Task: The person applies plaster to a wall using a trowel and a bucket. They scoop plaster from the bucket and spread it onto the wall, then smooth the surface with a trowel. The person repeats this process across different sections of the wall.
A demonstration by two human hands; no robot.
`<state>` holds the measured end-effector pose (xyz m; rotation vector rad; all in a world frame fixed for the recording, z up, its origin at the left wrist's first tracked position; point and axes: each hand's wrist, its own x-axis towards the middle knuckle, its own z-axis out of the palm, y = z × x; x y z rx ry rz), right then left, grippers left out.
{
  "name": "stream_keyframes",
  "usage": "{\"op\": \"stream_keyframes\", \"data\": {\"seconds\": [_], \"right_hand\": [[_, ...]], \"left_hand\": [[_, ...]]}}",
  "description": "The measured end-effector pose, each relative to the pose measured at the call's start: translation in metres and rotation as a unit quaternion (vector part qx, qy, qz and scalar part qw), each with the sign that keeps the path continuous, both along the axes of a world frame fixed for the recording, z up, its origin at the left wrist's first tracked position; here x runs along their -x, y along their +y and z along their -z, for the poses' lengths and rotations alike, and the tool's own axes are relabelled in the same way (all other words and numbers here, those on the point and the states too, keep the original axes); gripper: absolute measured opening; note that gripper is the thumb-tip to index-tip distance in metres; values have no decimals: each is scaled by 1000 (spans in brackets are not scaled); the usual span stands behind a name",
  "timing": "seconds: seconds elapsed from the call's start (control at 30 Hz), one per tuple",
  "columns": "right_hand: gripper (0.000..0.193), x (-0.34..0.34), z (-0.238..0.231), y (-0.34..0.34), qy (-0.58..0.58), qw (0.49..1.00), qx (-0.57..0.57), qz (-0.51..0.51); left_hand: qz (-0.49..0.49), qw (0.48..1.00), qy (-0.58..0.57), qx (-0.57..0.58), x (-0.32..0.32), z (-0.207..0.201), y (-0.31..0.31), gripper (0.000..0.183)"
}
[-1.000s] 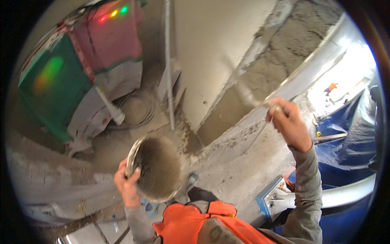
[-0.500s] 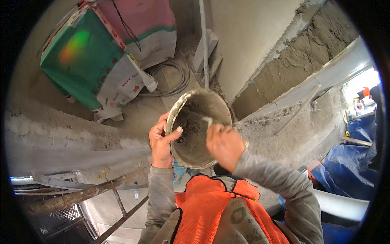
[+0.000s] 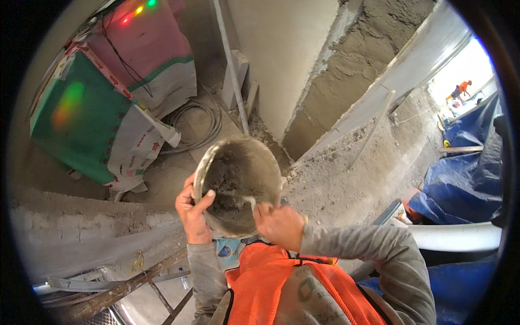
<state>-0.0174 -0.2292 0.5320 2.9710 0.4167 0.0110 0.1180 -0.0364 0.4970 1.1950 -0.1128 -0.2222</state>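
A mortar-crusted bucket (image 3: pixel 259 165) is tilted in front of me, its mouth facing me. My left hand (image 3: pixel 195 212) grips its left rim, with the thumb over the edge and the fingers round the outside. My right hand (image 3: pixel 283 224) is closed round the handle of a trowel (image 3: pixel 250 201) at the bucket's lower right. The trowel's bent metal neck shows above my knuckles. Its blade reaches into the bucket and is hard to tell from the grey mortar (image 3: pixel 225 205) inside. The handle itself is mostly covered by my fingers.
Beyond the bucket lies a coiled grey hose (image 3: pixel 208 127) beside a leaning pole (image 3: pixel 232 65). Green sheeting (image 3: pixel 81 124) hangs at left. Wet mortar (image 3: pixel 352 76) covers a strip of the far wall. Blue tarps (image 3: pixel 460 184) lie at right; another person (image 3: pixel 463 88) is far off. A rusty pole (image 3: pixel 114 265) crosses lower left.
The bucket and both hands have shifted left and slightly down in view. My right hand has moved with the trowel toward the bucket's lower rim. My left hand keeps its hold.
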Motion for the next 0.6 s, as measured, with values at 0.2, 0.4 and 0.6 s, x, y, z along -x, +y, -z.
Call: {"op": "stream_keyframes", "data": {"seconds": [0.2,0.4,0.6], "right_hand": [[26,22,14,-23,-48,992,-74,91],[32,44,2,-6,230,953,-182,76],[35,51,-17,-39,236,896,-367,87]], "left_hand": [[32,995,-32,-89,8,0,5,18],[74,991,-59,-93,13,-4,-6,27],[41,996,-34,-70,13,0,-5,23]]}}
